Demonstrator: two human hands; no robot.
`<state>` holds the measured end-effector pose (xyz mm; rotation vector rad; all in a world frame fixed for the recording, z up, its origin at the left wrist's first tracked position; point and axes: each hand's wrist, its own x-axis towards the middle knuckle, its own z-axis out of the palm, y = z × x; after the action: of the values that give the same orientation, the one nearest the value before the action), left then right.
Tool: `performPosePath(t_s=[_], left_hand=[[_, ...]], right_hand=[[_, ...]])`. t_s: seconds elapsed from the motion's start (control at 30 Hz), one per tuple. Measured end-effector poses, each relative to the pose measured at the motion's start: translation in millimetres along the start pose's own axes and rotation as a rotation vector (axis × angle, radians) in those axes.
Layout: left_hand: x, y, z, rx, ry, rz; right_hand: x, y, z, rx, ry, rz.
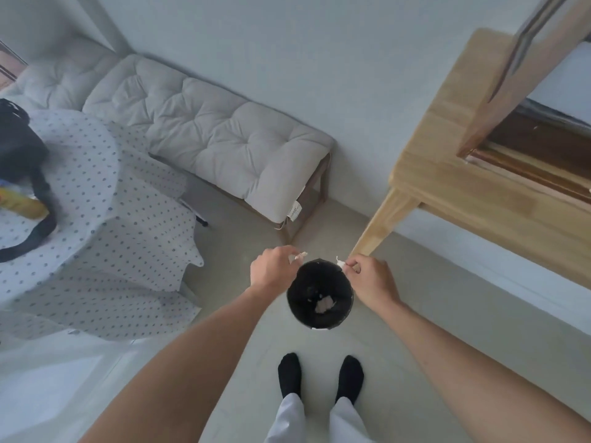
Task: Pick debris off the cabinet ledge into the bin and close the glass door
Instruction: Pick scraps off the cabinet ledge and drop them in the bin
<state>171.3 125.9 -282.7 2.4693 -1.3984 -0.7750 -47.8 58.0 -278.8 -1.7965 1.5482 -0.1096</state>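
A round black bin point(319, 294) stands on the floor in front of my feet, with a pale scrap lying at its bottom. My left hand point(271, 270) hovers at the bin's left rim, pinching a small white piece of debris point(300, 256). My right hand point(372, 281) is at the bin's right rim, fingers closed on another white scrap point(341, 262). The wooden cabinet point(463, 174) rises at the right; its glass door point(524, 59) stands open above the ledge point(524, 167).
A cushioned bench point(204, 129) runs along the back wall. A table with a dotted cloth point(96, 199) fills the left, holding a black bag point(19, 148). The cabinet's wooden leg point(377, 231) stands just behind the bin. My feet in black socks point(319, 375) are below.
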Motion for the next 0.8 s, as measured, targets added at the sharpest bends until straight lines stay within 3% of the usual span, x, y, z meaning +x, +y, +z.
performPosePath(t_s=[0.4,0.8], left_hand=[[15.4,-24.8,49.6,0.063,-0.166,-0.001],[8.5,-12.9,7.6,0.098,-0.118,0.019]], right_hand=[[10.6,33.5,45.5,-0.029,-0.102,0.131],[-9.6,17.7,5.5,-0.079,-0.033,0.082]])
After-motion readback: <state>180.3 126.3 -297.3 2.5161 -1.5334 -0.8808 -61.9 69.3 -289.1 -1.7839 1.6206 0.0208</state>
